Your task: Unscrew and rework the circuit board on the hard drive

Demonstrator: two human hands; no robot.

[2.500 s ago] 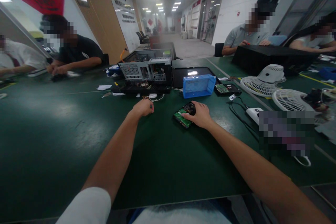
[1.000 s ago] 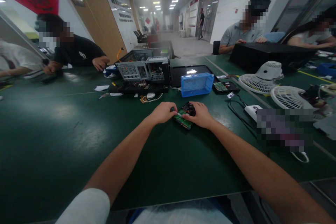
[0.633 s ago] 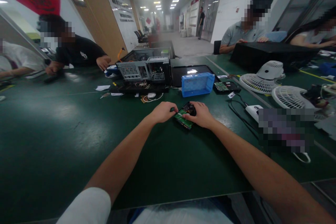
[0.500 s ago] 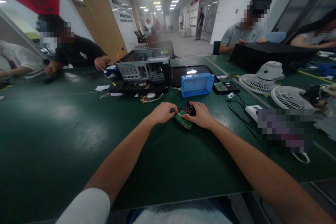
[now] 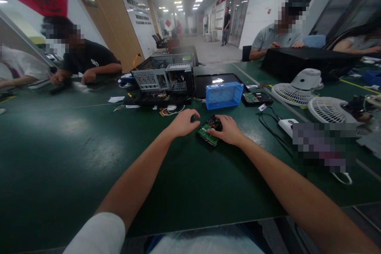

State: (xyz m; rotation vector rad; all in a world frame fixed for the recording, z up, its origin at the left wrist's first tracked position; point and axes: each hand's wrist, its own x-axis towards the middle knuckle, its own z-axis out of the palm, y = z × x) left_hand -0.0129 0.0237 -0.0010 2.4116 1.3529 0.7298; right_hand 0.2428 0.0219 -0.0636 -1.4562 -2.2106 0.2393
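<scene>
A hard drive (image 5: 207,131) with its green circuit board facing up lies on the dark green table (image 5: 89,147). My right hand (image 5: 226,130) rests on its right side, fingers curled over it and holding it down. My left hand (image 5: 183,122) hovers just left of the drive, fingers closed around a small dark object I cannot make out. Both forearms reach forward from the near edge.
Behind the drive stand a blue plastic bin (image 5: 224,95), an open computer case (image 5: 165,77), a second circuit board (image 5: 256,98) and loose cables (image 5: 270,125). Two white fans (image 5: 300,87) lie at the right. Other people sit at the far left and far right.
My left hand came from the table's far side to the drive's left edge, then lifted slightly up and away from it. The right hand has stayed on the drive.
</scene>
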